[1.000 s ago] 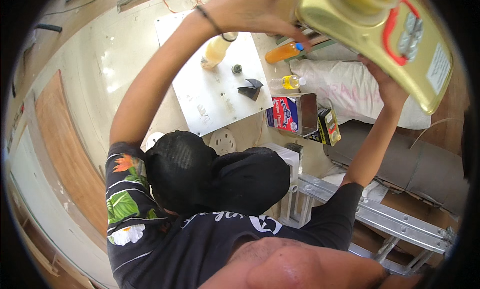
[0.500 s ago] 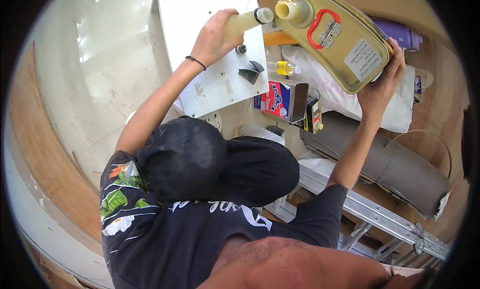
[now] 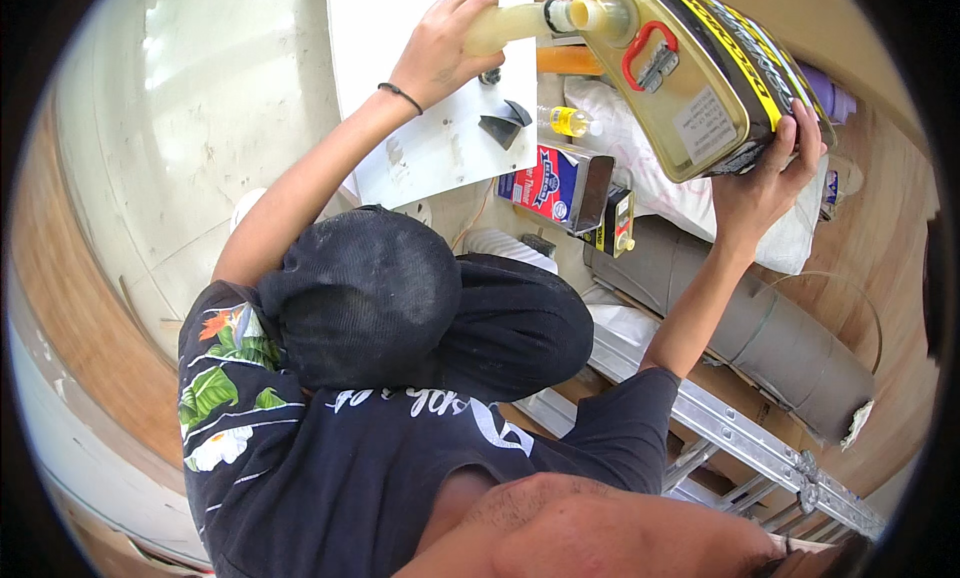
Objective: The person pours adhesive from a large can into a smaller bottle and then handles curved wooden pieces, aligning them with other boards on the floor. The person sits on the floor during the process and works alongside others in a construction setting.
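Note:
My left hand [image 3: 446, 50] is wrapped round a cloudy translucent plastic bottle [image 3: 508, 28], which lies nearly level with its mouth to the right. Against that mouth sits the pale plastic spout [image 3: 603, 18] of a large gold metal can [image 3: 668, 113] with black and yellow sides. The can is tipped toward the bottle, its red carry handle [image 3: 650, 40] showing on the top face. My right hand [image 3: 768, 173] grips the can by its lower right side, fingers over the edge. Whether liquid is passing between the two cannot be made out.
Under my left hand is a white board [image 3: 430, 158] with dark triangular scraps [image 3: 503, 128]. Right of it are a yellow-labelled bottle [image 3: 570, 122], a blue-and-red tin [image 3: 555, 186] and a small black-yellow can [image 3: 612, 223]. A grey roll [image 3: 760, 323] and aluminium ladder [image 3: 740, 428] lie at right.
The bottle and the can's spout, apart before, now meet. The can has turned so that more of its black-and-yellow side shows, and the bottle has moved up and right.

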Available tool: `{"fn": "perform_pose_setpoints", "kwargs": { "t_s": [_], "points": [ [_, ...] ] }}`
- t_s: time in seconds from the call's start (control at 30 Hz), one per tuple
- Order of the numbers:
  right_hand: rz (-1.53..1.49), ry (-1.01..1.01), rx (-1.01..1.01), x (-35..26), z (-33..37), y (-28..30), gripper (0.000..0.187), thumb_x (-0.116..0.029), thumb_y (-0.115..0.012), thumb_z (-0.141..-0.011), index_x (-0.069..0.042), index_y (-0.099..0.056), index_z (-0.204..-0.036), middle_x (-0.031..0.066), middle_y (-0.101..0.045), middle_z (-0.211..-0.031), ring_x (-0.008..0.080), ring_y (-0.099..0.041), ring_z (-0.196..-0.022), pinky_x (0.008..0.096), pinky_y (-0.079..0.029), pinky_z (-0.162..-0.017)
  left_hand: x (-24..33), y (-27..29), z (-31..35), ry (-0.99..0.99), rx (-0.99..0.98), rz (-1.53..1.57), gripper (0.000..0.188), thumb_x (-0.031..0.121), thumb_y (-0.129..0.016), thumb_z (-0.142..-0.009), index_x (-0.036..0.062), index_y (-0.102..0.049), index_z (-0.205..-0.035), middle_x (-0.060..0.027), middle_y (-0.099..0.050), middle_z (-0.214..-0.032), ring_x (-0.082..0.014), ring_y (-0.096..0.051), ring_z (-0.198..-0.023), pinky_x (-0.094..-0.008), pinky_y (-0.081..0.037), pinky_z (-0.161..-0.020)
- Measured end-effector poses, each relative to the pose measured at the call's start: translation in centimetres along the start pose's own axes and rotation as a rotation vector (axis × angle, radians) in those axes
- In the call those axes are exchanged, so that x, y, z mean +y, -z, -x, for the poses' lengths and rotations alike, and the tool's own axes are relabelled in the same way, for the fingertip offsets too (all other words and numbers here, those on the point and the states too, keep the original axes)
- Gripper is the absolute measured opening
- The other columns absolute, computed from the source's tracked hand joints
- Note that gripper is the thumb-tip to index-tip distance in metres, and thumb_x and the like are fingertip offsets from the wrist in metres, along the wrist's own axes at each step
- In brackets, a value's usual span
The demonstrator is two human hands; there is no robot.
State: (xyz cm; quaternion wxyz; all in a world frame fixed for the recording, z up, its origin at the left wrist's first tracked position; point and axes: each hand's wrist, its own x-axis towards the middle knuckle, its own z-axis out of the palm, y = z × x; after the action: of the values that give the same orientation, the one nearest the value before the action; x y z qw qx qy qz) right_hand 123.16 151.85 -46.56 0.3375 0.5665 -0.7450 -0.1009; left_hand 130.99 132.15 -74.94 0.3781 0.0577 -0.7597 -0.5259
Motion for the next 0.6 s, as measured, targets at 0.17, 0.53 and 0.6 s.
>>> {"fn": "perform_pose_setpoints", "kwargs": {
  "t_s": [0.17, 0.53, 0.6],
  "points": [
    [-0.002, 0.040, 0.016, 0.23, -0.08, 0.22, 0.083, -0.013, -0.083, -0.068, -0.029, -0.043, -0.139, 0.0077, -0.044, -0.136, 0.0348, -0.047, -0.128, 0.0610, -0.034, -0.106, 0.01, -0.08, -0.04, 0.005, -0.021, 0.018, 0.056, 0.015, -0.078, -0.070, 0.0048, -0.053, -0.120, -0.0127, -0.060, -0.107, -0.0325, -0.059, -0.098, -0.0401, -0.049, -0.087],
    [0.073, 0.079, -0.001, 0.28, -0.70, 0.81, 0.079, -0.012, -0.082, -0.070, -0.032, -0.045, -0.136, 0.0057, -0.044, -0.136, 0.0332, -0.048, -0.128, 0.0628, -0.031, -0.107, -0.26, 0.16, -0.50, 0.063, -0.024, 0.099, 0.061, 0.012, -0.078, -0.067, 0.0007, -0.052, -0.121, -0.0199, -0.056, -0.106, -0.0393, -0.057, -0.099, -0.0429, -0.049, -0.085],
    [0.048, 0.075, 0.010, 0.35, -0.74, 0.96, 0.081, -0.014, -0.083, -0.069, -0.033, -0.044, -0.137, 0.0056, -0.044, -0.136, 0.0328, -0.047, -0.128, 0.0623, -0.031, -0.107, -0.11, 0.20, -0.40, 0.067, -0.021, 0.105, 0.061, 0.013, -0.078, -0.067, 0.0010, -0.053, -0.121, -0.0200, -0.056, -0.106, -0.0395, -0.057, -0.100, -0.0435, -0.049, -0.086]
  ]
}}
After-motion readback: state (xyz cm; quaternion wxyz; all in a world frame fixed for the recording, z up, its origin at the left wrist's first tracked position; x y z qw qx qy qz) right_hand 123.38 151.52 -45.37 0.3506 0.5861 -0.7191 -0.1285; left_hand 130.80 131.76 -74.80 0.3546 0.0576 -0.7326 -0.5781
